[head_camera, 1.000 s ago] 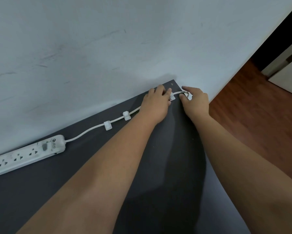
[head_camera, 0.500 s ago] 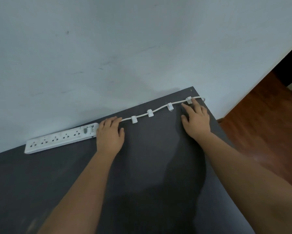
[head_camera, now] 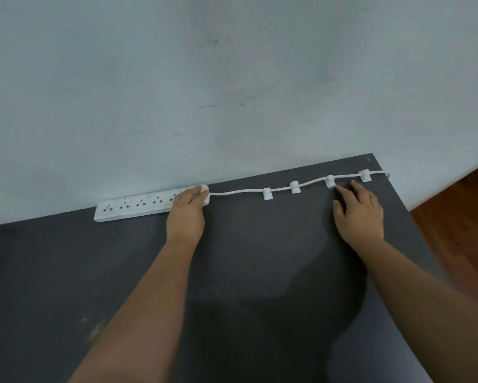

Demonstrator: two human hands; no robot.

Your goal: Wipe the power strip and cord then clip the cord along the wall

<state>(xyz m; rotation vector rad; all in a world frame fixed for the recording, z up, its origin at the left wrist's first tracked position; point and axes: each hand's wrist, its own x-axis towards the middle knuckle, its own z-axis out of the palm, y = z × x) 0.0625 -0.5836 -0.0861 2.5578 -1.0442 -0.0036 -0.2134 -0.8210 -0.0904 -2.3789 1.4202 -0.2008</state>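
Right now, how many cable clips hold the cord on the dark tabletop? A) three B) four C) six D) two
B: four white cable clips sit along the cord between the power strip and the table's far corner, at and. The right hand lies flat by the third one; the left hand rests on the strip's cord end.

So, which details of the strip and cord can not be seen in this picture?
- Power strip, head view: the left hand covers its cord end, so any switch there is hidden.
- Cord: past the last clip it drops over the table edge; the plug is out of sight.
- Third clip: the right hand reaches to it; contact unclear.
- Socket dirt: too small to judge.
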